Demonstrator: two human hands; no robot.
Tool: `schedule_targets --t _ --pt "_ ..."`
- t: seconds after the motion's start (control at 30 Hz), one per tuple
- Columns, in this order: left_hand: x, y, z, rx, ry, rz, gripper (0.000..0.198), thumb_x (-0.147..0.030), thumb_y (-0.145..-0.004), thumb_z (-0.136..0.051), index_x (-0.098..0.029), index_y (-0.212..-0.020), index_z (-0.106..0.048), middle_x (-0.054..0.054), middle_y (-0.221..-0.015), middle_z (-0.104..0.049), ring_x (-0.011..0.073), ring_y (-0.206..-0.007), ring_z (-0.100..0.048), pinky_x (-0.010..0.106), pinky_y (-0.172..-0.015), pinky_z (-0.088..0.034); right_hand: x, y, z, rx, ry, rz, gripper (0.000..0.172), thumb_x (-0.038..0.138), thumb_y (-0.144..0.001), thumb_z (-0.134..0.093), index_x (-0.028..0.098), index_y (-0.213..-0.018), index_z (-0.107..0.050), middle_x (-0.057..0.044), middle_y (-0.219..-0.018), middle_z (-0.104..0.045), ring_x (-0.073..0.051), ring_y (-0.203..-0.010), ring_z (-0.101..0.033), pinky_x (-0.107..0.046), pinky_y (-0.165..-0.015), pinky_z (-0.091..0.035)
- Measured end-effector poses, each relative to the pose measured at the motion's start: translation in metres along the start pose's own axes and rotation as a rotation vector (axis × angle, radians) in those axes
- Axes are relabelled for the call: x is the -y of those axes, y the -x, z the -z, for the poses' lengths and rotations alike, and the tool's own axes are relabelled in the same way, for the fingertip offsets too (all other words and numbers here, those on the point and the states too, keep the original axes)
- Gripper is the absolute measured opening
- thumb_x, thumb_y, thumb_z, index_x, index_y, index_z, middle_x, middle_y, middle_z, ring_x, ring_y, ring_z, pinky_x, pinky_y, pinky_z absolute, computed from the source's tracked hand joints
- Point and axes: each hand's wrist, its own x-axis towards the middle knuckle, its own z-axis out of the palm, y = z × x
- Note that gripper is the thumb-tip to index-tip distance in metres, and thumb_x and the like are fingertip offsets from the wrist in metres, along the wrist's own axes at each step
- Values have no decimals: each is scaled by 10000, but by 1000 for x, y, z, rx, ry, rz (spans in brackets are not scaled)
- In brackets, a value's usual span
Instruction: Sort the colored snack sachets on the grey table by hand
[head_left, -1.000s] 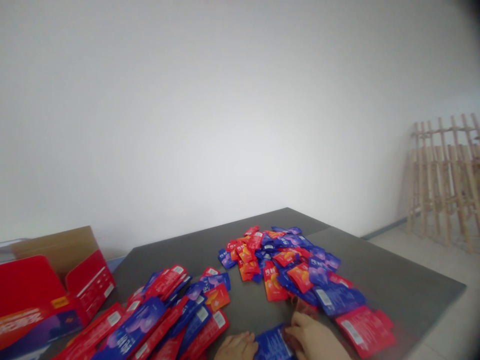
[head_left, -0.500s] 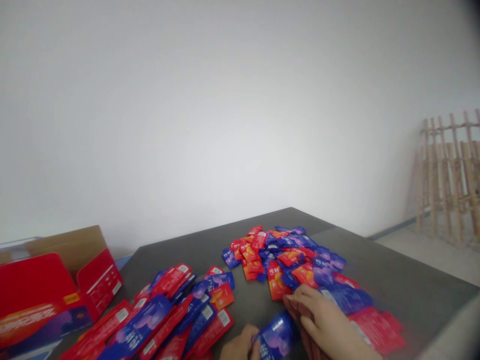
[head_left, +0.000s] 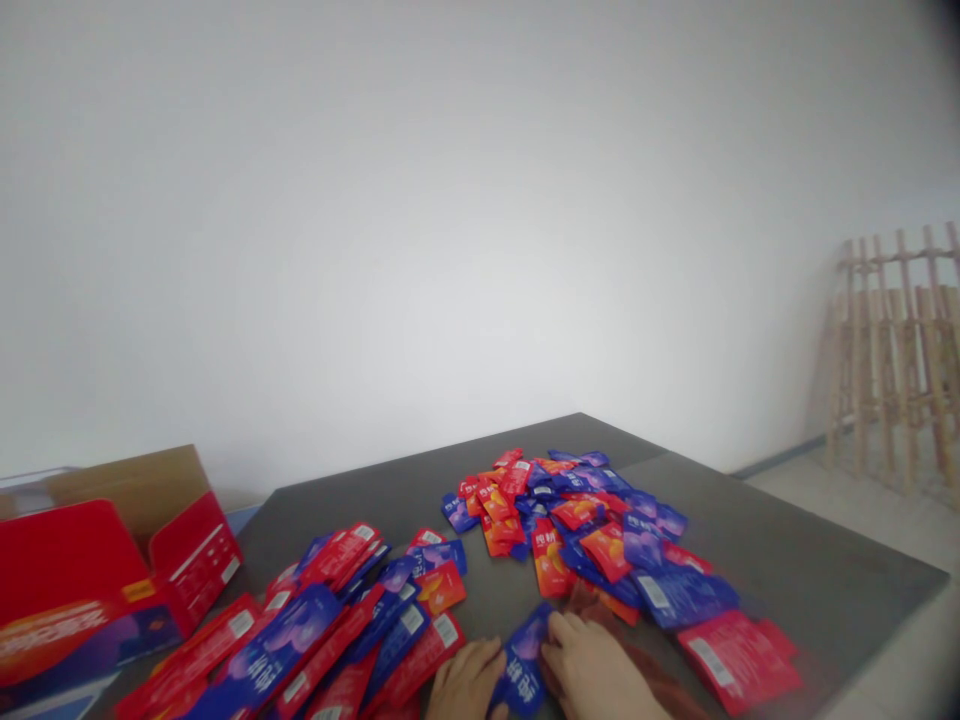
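A blue-purple snack packet (head_left: 523,662) with white lettering is between my two hands at the bottom centre. My left hand (head_left: 466,680) has its curled fingers on the packet's left edge. On the other side, my right hand (head_left: 596,668) grips the right edge with bent fingers; its fingertips are partly hidden. To the left of my left hand lies a heap of red and blue packets (head_left: 322,640), overlapping at a slant. Beyond my hands is a looser pile of small red, orange and blue packets (head_left: 547,548).
An opened red carton (head_left: 67,560) with raised flaps stands at the far left. A few larger blue and red packets (head_left: 739,655) lie to the right of my right hand on the dark table (head_left: 817,570). Wooden racks (head_left: 892,360) lean at the wall on the right.
My right hand has come down and left from the pile's near edge onto the blue packet. The packet has shifted slightly left and stands turned more upright between my hands.
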Motion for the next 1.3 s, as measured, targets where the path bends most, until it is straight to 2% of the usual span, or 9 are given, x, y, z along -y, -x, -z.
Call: schedule_targets --t 0.1,0.17,0.3,0.43,0.6,0.77,1.07,1.2,1.3 --pt "-11 -9 18 180 45 31 689 -57 -731 -544 -339 -1360 -550 18 -1429 -539 263 -1338 -473 461 -1070 -419 22 -5 -15 -48 23 175 134 160 -842 -610 216 -882 -725 -41 -947 -680 -209 -862 -609 -307 -676 -420" --pt "-20 -14 29 227 44 54 691 -38 -754 -505 -368 -1360 -546 7 -1480 -476 274 -1387 -404 489 -1077 -401 28 -8 -21 -91 24 219 108 167 -842 -623 214 -843 -721 -38 -909 -676 -200 -838 -601 -299 -647 -405" --pt "-28 -16 34 290 -38 138 787 17 -708 -464 -387 -1382 -517 1 -1547 -372 289 -1428 -326 499 -1086 -381 13 -3 -9 -41 43 113 113 198 -851 -648 240 -899 -740 -34 -972 -682 -218 -867 -620 -325 -688 -426" --pt "-25 -17 24 288 -58 199 849 37 -673 -416 -354 -1425 -467 -1 -1532 -406 248 -1426 -337 458 -1098 -373 -8 8 8 -24 38 -78 143 180 -865 -633 249 -922 -745 -44 -1034 -684 -241 -916 -626 -355 -755 -439" --pt "-31 -19 35 301 -26 207 730 8 -757 -390 -338 -1386 -524 10 -1524 -409 253 -1419 -351 467 -1091 -380 7 1 -7 -87 61 138 140 179 -862 -632 245 -922 -740 -34 -964 -677 -220 -878 -601 -328 -698 -429" --pt "-33 -19 41 319 26 217 712 -17 -786 -390 -281 -1445 -449 33 -1542 -371 236 -1435 -313 445 -1140 -313 37 -28 -15 -95 88 314 151 164 -883 -583 199 -859 -728 -61 -892 -659 -209 -865 -566 -308 -689 -420" --pt "-38 -20 47 389 -8 255 780 5 -713 -380 -266 -1439 -464 9 -1561 -325 233 -1454 -271 423 -1129 -321 3 -10 -8 -147 72 396 75 323 -865 -667 263 -855 -709 -11 -895 -649 -185 -798 -562 -300 -614 -379" --pt "-39 -23 49 389 25 277 798 2 -724 -359 -311 -1454 -427 -24 -1556 -339 201 -1443 -300 415 -1141 -299 14 -18 -12 -139 85 400 111 308 -877 -647 242 -812 -708 -26 -867 -642 -187 -809 -553 -290 -639 -389" --pt "-39 -25 49 393 46 308 824 5 -711 -372 -336 -1459 -405 -35 -1562 -317 195 -1448 -288 415 -1147 -290 26 -28 -7 -77 52 290 139 251 -882 -616 239 -789 -719 -36 -870 -641 -188 -831 -563 -287 -668 -401"
